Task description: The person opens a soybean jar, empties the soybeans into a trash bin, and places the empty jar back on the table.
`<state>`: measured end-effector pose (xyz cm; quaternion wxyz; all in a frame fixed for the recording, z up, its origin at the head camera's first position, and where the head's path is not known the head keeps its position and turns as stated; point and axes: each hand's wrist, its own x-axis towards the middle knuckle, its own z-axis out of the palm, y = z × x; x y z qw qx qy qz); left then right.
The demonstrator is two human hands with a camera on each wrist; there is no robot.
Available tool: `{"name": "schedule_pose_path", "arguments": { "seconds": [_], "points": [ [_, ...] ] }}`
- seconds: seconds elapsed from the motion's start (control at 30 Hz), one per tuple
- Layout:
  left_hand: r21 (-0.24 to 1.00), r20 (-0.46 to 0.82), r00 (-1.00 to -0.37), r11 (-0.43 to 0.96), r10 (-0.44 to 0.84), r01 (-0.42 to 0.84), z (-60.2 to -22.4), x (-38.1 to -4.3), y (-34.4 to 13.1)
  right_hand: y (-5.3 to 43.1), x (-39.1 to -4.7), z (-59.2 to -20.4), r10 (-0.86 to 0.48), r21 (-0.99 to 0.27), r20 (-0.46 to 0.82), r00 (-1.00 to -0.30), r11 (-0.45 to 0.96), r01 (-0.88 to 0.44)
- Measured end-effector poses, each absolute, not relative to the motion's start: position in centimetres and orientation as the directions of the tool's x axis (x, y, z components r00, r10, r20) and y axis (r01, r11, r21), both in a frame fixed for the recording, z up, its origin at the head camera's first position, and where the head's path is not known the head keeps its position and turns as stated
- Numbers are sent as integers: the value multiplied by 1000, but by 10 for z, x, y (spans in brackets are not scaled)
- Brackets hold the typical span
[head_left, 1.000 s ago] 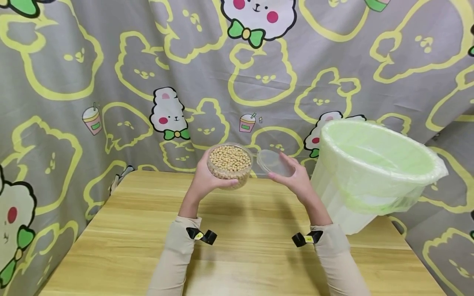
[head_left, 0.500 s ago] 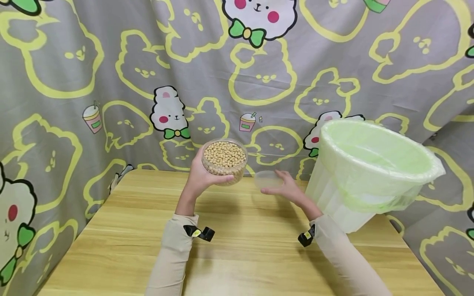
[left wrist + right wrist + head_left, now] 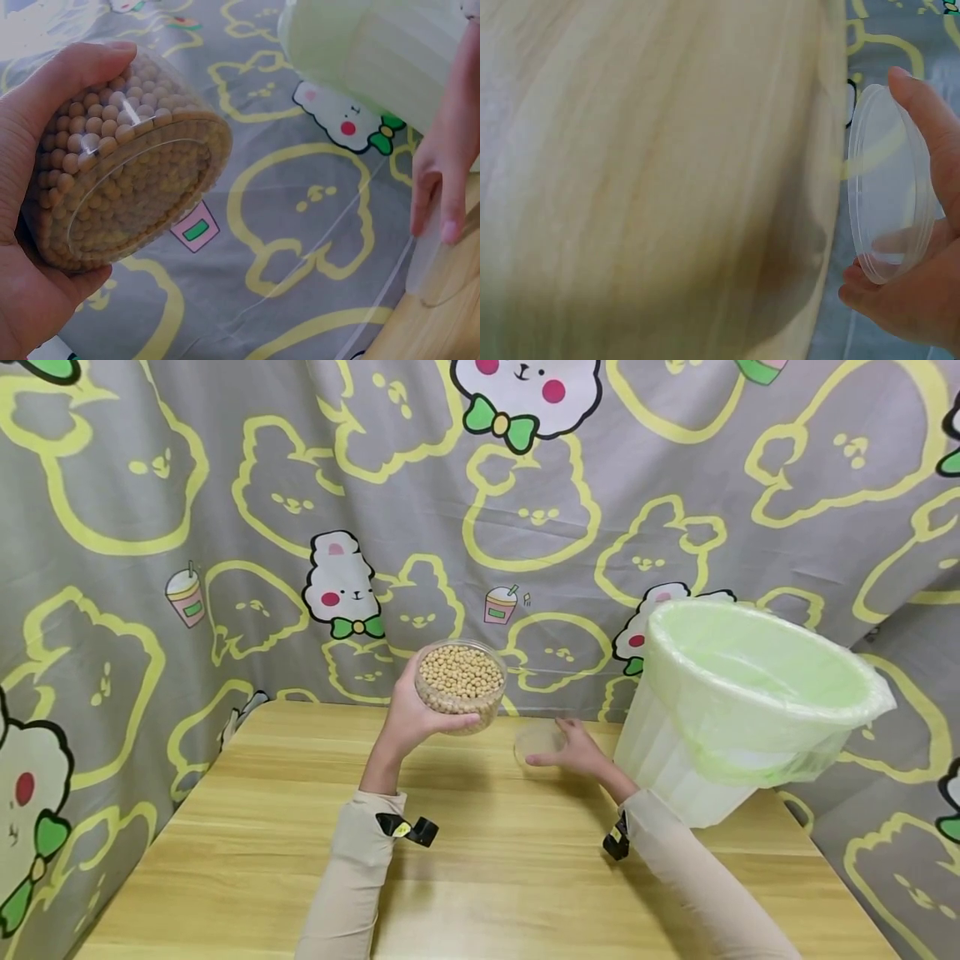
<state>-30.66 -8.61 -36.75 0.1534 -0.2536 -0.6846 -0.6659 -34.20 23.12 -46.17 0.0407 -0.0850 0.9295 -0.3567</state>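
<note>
Beans (image 3: 460, 670) pack a clear tub (image 3: 482, 705) the left hand (image 3: 408, 718) grips, right hand (image 3: 581, 750) pinching a translucent disc (image 3: 891, 172)

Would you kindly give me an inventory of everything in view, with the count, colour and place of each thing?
Jar: 1, clear, in the left hand
Beans: too many to count, pale tan, inside the jar
Lid: 1, translucent, in the right hand
Bin: 1, white, at the right
Liner: 1, pale green, over the bin's rim
Table: 1, yellowish wood, below the hands
Curtain: grey with yellow outlines, behind the table
Wrist devices: 2, black, one per wrist
Sleeves: 2, beige, on the forearms
Hands: 2, bare, gripping jar and lid
</note>
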Motion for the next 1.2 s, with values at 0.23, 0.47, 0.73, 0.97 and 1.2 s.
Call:
{"name": "schedule_pose_path", "arguments": {
  "seconds": [0.23, 0.47, 0.73, 0.97, 1.2],
  "points": [
    [841, 537, -831, -20, 145, 540, -368, -308, -86, 230, -346, -470, -211, -628, -55, -976, 767, -131],
    [842, 536, -831, -21, 151, 539, -367, -309, -85, 227, -349, -475, -245, -592, -67, -967, 790, -159],
    [838, 542, -825, -25, 157, 546, -367, -308, -85, 222, -345, -475, -241, -549, -118, -963, 824, -139],
    [839, 540, -826, -33, 161, 543, -366, -307, -84, 222, -347, -478, -249, -525, -135, -959, 839, -144],
    [843, 535, -830, -25, 161, 538, -367, -308, -85, 222, -344, -477, -260, -524, -109, -959, 835, -167]
  ]
}}
